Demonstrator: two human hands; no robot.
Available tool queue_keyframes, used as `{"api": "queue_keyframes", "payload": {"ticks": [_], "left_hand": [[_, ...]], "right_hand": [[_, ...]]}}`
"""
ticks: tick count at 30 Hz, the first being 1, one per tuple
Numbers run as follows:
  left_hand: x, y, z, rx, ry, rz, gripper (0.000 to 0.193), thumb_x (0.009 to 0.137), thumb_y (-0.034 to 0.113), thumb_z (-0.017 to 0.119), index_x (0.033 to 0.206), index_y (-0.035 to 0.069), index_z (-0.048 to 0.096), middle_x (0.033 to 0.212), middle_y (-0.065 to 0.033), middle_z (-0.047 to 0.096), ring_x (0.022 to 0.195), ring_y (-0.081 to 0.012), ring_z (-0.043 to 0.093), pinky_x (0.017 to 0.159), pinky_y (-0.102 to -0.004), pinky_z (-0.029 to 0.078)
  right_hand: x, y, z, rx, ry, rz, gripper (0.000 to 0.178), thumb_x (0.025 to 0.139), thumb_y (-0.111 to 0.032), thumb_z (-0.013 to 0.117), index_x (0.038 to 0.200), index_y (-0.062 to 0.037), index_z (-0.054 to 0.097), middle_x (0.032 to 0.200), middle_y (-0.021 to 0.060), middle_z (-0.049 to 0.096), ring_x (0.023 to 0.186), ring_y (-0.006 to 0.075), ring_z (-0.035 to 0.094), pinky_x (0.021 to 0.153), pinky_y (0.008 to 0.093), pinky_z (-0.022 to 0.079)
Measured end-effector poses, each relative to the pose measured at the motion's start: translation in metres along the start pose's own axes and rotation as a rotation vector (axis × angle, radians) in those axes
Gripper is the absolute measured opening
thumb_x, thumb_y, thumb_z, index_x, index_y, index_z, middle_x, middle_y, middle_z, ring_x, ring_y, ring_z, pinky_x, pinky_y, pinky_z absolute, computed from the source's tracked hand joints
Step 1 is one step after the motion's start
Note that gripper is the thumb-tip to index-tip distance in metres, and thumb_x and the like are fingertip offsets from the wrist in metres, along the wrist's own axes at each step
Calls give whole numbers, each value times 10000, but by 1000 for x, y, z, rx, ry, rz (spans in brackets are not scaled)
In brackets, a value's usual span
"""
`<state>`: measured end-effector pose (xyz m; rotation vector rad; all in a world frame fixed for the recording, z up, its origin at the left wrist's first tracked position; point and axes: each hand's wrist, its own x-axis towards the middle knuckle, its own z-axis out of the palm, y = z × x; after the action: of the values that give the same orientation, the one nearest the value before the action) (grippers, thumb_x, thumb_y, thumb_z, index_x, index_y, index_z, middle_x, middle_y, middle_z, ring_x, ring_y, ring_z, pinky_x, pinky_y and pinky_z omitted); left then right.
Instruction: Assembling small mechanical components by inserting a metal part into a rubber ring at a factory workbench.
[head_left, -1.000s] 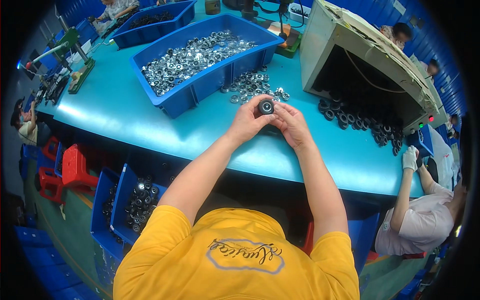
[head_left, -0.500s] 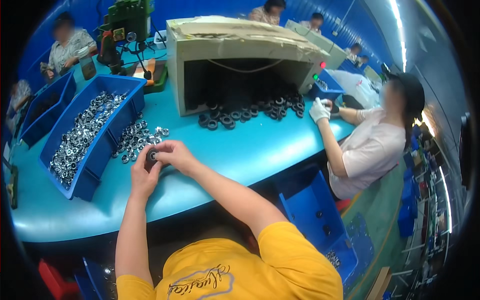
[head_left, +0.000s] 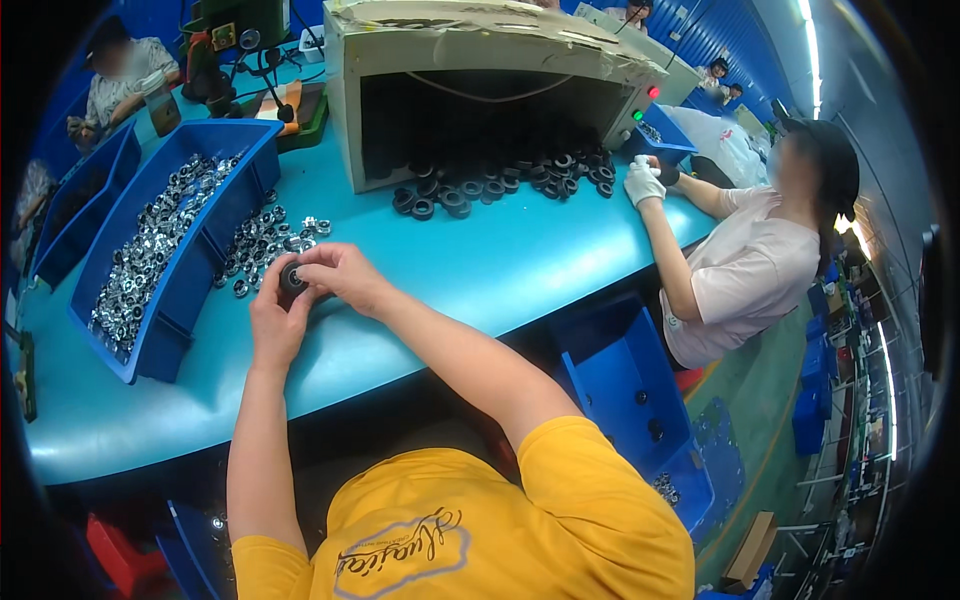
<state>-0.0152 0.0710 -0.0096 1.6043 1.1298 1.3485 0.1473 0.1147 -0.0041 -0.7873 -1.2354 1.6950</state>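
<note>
Between my hands, over the near side of the table, is a small black wheel [head_left: 291,279] with a metal centre. My left hand [head_left: 276,322] grips it by the rim, thumb on the near side and fingers behind. My right hand [head_left: 348,279] is closed at the same wheel, its thumb and fingertips pressed to the face and edge. Just beyond my fingers lies a loose pile of shiny metal hub parts [head_left: 262,245]. More of these fill a long blue bin [head_left: 188,290] on the left. Black rings [head_left: 455,204] are heaped farther right.
A cream box-shaped machine [head_left: 352,130] with a dark opening stands at the back of the turquoise table [head_left: 440,285]. At right sits a co-worker [head_left: 745,265] with a white glove. Below the table edge is a blue crate [head_left: 625,390]; a second blue bin [head_left: 70,240] stands far left.
My view has tilted, so the table and bins sit higher in the picture. Both hands keep hold of the black wheel, whose face now turns more toward me.
</note>
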Motion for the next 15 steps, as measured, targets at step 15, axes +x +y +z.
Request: {"api": "queue_keyframes", "payload": {"ticks": [15], "left_hand": [[1,-7,1,-85,-28,35,501,908,-21,679,1385,-2,528,1254,-110,628,1129,-190,630,981,-317,516]], "right_hand": [[2,4,-4,-38,-19,-35,246,913,-139,697,1113,3,688,1020,69,711,894,129,680,752,277,564]]}}
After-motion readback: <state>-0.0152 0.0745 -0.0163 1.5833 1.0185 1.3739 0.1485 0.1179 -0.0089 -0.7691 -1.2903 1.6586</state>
